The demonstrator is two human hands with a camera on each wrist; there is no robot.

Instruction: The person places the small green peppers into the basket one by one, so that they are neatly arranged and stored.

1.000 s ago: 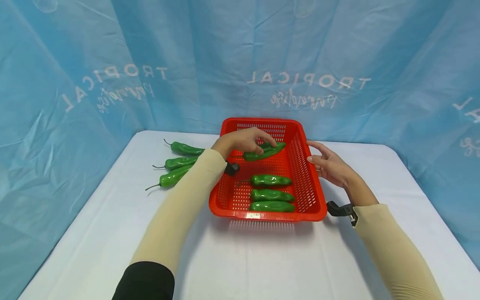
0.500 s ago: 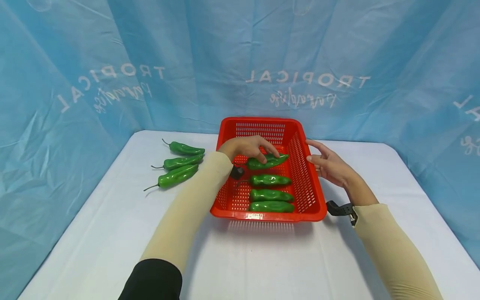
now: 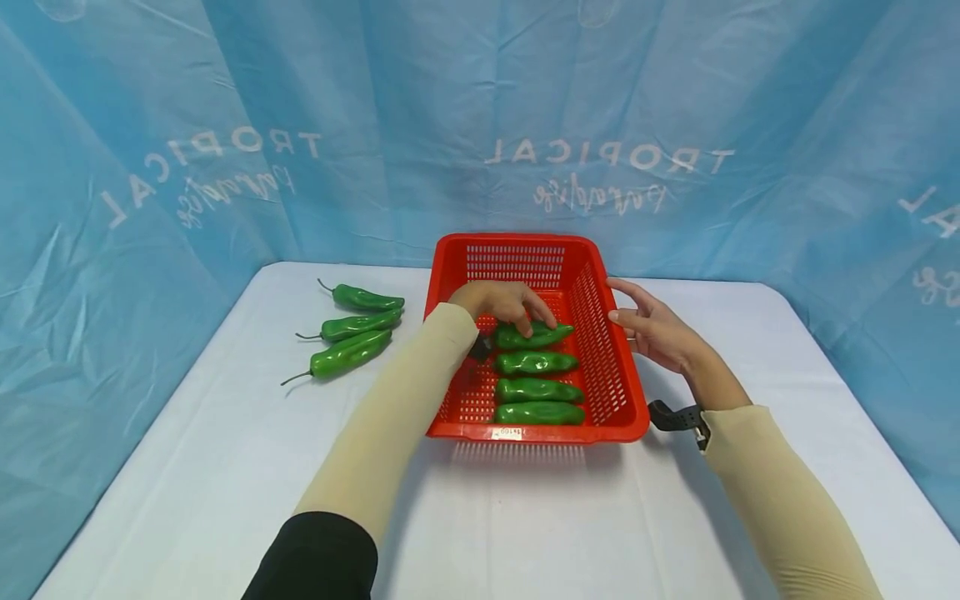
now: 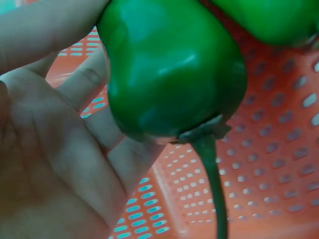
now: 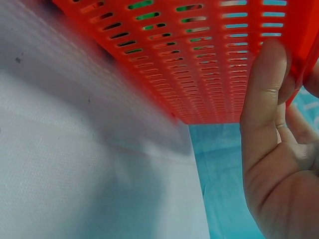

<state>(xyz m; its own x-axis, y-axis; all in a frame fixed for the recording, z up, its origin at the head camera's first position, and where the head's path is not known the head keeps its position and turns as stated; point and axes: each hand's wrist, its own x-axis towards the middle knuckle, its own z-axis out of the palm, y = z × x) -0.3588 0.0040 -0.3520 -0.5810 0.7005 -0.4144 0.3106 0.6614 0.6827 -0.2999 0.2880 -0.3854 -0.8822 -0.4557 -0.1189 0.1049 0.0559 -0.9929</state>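
A long green chili pepper (image 3: 546,336) is pinched between the thumb and fingers of my left hand (image 3: 504,303), low inside the red plastic basket (image 3: 558,432). In the left wrist view the held pepper (image 4: 174,74) shows its stem end, the stem pointing down the picture beside my palm (image 4: 55,139). Three more peppers lie side by side in the basket, nearest it a pepper (image 3: 536,362). At the basket's right side my right hand (image 3: 663,333) grips the rim; in the right wrist view its thumb (image 5: 266,89) presses the slotted outer wall.
Left of the basket, three green peppers (image 3: 349,354) lie on the white tablecloth (image 3: 480,525), stems pointing left. A blue plastic curtain (image 3: 420,125) with mirrored lettering hangs behind and on both sides of the table.
My left hand has moved slightly right and toward me with its pepper, closer to the row in the basket. The right hand keeps its hold on the rim.
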